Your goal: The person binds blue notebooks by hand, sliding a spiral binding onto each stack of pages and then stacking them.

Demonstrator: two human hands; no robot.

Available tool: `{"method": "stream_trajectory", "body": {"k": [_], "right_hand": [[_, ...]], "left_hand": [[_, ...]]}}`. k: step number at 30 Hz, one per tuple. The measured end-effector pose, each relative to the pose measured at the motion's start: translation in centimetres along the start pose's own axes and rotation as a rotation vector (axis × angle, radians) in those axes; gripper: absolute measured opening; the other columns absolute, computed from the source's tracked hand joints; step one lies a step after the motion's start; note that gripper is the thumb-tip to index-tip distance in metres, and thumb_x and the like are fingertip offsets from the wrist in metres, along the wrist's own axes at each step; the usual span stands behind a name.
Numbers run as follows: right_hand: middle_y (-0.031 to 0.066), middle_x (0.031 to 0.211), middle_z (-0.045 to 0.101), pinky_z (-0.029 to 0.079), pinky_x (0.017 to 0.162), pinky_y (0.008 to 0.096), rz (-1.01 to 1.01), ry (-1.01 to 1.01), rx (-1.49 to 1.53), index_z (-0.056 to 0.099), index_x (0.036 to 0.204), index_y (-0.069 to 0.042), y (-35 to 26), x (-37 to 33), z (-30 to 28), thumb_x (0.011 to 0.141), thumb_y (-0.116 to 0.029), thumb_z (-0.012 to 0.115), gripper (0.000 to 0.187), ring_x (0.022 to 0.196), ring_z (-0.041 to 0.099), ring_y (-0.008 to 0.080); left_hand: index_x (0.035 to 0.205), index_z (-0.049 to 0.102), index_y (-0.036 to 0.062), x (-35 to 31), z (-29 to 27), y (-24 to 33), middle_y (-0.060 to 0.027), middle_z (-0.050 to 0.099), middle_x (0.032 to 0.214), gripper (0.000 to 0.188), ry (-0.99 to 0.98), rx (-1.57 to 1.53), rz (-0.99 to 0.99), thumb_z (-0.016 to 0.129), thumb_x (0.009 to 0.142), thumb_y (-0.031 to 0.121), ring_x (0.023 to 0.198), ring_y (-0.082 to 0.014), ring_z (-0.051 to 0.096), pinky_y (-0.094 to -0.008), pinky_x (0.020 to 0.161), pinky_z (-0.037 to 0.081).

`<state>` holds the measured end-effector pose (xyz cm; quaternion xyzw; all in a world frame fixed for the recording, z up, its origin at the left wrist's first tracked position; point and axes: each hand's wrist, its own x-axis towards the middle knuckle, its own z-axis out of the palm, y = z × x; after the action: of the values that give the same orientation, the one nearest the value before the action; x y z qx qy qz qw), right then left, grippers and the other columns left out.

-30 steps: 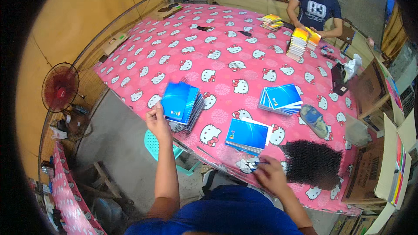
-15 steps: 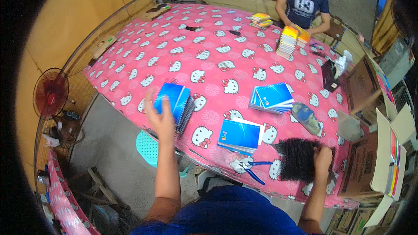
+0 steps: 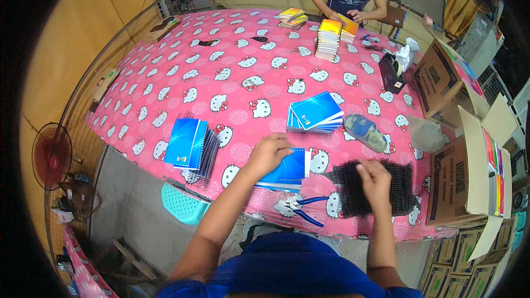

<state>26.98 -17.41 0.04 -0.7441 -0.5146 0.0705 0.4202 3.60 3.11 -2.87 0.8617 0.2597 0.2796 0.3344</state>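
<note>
My left hand [image 3: 269, 158] is at the upper left corner of a near stack of blue notebooks [image 3: 287, 171], its fingers half bent and apart from the thumb. Over a dark bundle of black spiral binding coils [image 3: 402, 189] is my right hand [image 3: 375, 182], thumb and fingers pinched together; whatever is between them is too small to make out. Blue-handled pliers [image 3: 305, 209] lie between the near stack and the coils. A coil-bound stack of blue notebooks [image 3: 185, 144] sits to the left. Farther back is a fanned stack of blue notebooks [image 3: 319, 111].
A blue-grey slipper-like object [image 3: 365, 132] lies right of the back stack. Cardboard boxes [image 3: 450, 187] line the right edge, near a black tape dispenser [image 3: 392, 75]. Across the table a person handles yellow notebooks [image 3: 329, 38]. A turquoise stool [image 3: 182, 205] stands below the table's left edge.
My left hand has left the left stack and moved right to the near stack. My right hand has shifted from the coils' right edge to above them. The whole view has turned.
</note>
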Motion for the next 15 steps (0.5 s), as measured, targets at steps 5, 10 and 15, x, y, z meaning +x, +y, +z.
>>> {"method": "stream_trajectory", "body": {"k": [5, 10, 15], "right_hand": [[0.0141, 0.092, 0.067, 0.051, 0.073, 0.0325, -0.038, -0.14, 0.181, 0.07, 0.099, -0.002, -2.9, 1.2, 4.0, 0.08, -0.007, 0.066, 0.02, 0.084, 0.066, 0.0261], [0.0129, 0.092, 0.067, 0.051, 0.07, 0.0322, -0.159, -0.176, 0.203, 0.07, 0.1, -0.003, -4.5, 2.0, 5.3, 0.078, -0.005, 0.068, 0.022, 0.079, 0.066, 0.0245], [0.0118, 0.092, 0.068, 0.051, 0.067, 0.0317, -0.079, -0.231, 0.224, 0.07, 0.098, -0.004, -4.7, 2.7, 5.3, 0.078, -0.008, 0.07, 0.021, 0.076, 0.065, 0.0226]], "left_hand": [[0.084, 0.069, 0.0071, -1.7, -0.8, 2.9, -0.0082, 0.065, 0.087, 0.007, 0.072, 0.118, 0.126, 0.067, 0.079, 0.012, 0.083, -0.0286, 0.063, -0.0412, 0.073, 0.048], [0.091, 0.067, 0.0086, -2.7, -0.2, 3.9, -0.008, 0.065, 0.085, 0.012, 0.144, 0.237, 0.227, 0.067, 0.079, 0.01, 0.082, -0.028, 0.061, -0.0414, 0.077, 0.044], [0.09, 0.068, 0.0077, -2.3, -0.4, 4.1, -0.0081, 0.066, 0.084, 0.012, 0.165, 0.18, 0.197, 0.068, 0.079, 0.011, 0.082, -0.0274, 0.061, -0.0396, 0.08, 0.042]]}}
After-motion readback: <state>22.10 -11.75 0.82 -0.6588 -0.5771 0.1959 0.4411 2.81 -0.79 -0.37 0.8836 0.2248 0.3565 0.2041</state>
